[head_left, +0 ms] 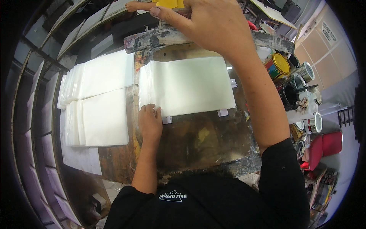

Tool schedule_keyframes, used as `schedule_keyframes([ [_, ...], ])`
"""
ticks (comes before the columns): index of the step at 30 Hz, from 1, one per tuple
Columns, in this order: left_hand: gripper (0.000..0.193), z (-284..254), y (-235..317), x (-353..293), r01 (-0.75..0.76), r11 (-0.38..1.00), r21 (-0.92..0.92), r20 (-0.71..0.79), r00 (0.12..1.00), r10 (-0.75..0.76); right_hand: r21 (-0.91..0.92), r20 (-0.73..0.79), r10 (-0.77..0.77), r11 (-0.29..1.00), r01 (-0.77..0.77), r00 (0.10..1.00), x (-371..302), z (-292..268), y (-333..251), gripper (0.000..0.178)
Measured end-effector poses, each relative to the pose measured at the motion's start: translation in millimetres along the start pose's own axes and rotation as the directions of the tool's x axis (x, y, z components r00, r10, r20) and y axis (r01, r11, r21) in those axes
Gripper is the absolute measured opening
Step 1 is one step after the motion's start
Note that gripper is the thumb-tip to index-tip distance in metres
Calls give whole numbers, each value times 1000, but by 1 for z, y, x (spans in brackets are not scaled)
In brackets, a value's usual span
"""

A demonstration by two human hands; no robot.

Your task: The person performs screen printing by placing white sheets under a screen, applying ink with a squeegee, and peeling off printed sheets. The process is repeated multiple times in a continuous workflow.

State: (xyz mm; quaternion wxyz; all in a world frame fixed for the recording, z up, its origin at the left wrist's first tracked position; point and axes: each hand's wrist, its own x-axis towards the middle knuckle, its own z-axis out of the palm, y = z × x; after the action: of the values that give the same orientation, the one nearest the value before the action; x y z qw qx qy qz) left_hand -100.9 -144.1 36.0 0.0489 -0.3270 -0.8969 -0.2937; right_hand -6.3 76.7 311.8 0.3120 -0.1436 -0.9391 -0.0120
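Head view: white sheet stack (190,86) on brown board (183,139). Left hand (150,123) at board's left, fingers (151,107) bent on stack, grip unclear. Right hand (217,24) toward board's far side, thumb (169,16) extended, hold unclear.

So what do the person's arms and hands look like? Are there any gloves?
No gloves! The left hand and right hand are both bare, with fingers and thumbs like yours. I see no watch or bracelet. The forearms are bare too, up to loose black sleeves ending around the elbows. They belong to a black shirt with a small white print.
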Motion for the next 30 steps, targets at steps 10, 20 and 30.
schedule_keyframes([
  [10, 22, 7, 2, 8, -2, 998, 65, 8, 1000, 1, 9, -32, 8, 1000, -7, 999, 2, 16, 10, 67],
  [20, 30, 16, 0, 23, 57, 998, 33, 61, 996, -59, -35, -151, -6, 999, 0, 988, -10, 48, 17, 75],
  [30, 17, 2, 12, 35, -6, 996, -85, 51, 999, 10, -65, -140, 16, 998, -26, 990, -10, 44, 16, 80],
])
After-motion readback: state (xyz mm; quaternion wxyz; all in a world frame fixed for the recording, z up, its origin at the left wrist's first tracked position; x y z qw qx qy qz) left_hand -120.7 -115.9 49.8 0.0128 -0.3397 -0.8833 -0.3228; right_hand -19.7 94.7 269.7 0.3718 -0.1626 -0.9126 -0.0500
